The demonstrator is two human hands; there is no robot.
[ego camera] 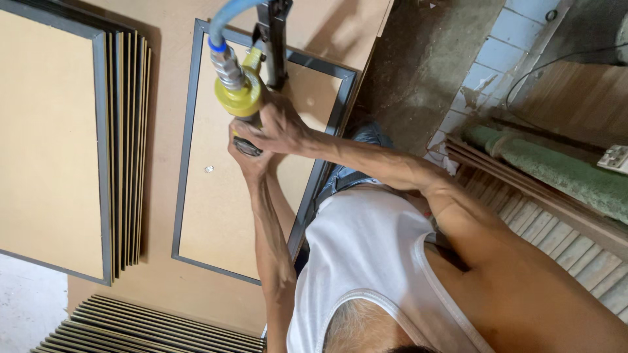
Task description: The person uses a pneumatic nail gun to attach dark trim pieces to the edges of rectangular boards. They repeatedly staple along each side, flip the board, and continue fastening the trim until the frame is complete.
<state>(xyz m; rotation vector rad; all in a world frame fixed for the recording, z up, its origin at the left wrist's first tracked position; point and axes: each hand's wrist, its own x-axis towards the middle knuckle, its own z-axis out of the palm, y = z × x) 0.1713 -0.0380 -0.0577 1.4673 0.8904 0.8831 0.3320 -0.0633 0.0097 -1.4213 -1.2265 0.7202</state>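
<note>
A pneumatic nail gun with a yellow body, a black nose and a blue air hose stands on a dark-edged frame that has a brown backing board. My right hand wraps over the gun's handle from the right. Just beneath it, my left hand grips the lower end of the handle. The gun's nose rests near the frame's far right edge. A small pale bit lies on the board.
A stack of similar framed boards lies at the left on the brown worktable. More dark-edged panels are stacked at the bottom. At the right are wooden slats, a green rolled cloth and a tiled floor.
</note>
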